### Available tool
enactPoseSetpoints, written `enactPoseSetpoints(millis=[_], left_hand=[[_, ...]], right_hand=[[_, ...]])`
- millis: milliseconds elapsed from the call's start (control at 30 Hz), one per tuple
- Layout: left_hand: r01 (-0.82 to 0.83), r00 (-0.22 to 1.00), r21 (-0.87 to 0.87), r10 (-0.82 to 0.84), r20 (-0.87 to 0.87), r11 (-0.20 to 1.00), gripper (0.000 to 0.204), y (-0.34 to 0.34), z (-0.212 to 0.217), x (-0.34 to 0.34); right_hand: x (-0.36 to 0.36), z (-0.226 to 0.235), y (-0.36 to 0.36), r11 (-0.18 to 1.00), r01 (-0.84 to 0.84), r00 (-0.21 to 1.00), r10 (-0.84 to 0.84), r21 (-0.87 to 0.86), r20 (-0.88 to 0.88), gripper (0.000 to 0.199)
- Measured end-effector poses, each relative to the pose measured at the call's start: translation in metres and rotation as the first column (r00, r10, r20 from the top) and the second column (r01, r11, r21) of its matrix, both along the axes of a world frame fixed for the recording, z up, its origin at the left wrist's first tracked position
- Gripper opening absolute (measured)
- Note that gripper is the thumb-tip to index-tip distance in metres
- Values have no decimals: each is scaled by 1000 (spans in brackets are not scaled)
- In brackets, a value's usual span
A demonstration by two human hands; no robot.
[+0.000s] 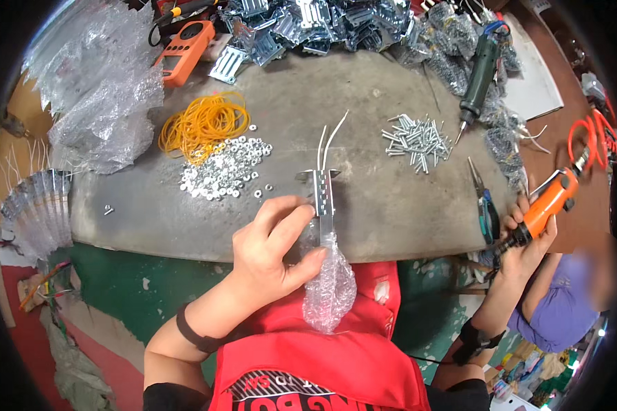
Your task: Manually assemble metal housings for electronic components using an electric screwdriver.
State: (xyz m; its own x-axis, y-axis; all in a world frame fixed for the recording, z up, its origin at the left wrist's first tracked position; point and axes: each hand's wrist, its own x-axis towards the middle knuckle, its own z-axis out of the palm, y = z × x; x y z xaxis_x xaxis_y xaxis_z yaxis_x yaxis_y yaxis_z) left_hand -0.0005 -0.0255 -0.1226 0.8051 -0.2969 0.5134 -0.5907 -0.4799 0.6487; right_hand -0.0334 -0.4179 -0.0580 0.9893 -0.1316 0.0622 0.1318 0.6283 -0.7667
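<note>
My left hand [274,243] is closed around a thin metal strip at the table's near edge, with the index finger at its slotted bracket and the thumb lower down. The silvery slotted bracket [323,195] sits at the strip's far end, and two white wires [324,147] stick out beyond it. Bubble wrap [329,294] covers the near end, which hangs over my red apron [315,366]. Off to the right, my right hand [528,240] grips an orange air tool [550,202] with a black end; a coiled red hose [589,140] runs from it.
Nuts [223,168] and yellow rubber bands [206,123] lie left, screws [418,142] right. Pliers [485,205] and a dark green power screwdriver [481,75] lie near the right edge. Brackets [315,24] pile up behind. An orange meter [185,55] is back left. A person [562,301] is at right.
</note>
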Motion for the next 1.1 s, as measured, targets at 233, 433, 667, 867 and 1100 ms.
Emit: enactPoseSetpoints(millis=[233, 433, 667, 867, 1100], left_hand=[[11, 1000, -10, -10, 12, 1000, 47, -2, -2, 1], [11, 1000, 8, -11, 22, 1000, 47, -1, -1, 1], [-5, 999, 5, 5, 35, 1000, 48, -1, -1, 2], [5, 999, -19, -4, 35, 1000, 48, -1, -2, 2], [9, 996, -31, -6, 89, 999, 46, -2, -4, 3]], right_hand=[[28, -37, 110, 951, 165, 986, -166, 261, -19, 46], [46, -66, 163, 767, 174, 984, -111, 618, -139, 38], [51, -67, 174, 744, 212, 977, -179, 634, -118, 36], [51, -69, 175, 775, 236, 971, -214, 586, -108, 37], [49, -68, 175, 794, 247, 969, -215, 555, -124, 38]])
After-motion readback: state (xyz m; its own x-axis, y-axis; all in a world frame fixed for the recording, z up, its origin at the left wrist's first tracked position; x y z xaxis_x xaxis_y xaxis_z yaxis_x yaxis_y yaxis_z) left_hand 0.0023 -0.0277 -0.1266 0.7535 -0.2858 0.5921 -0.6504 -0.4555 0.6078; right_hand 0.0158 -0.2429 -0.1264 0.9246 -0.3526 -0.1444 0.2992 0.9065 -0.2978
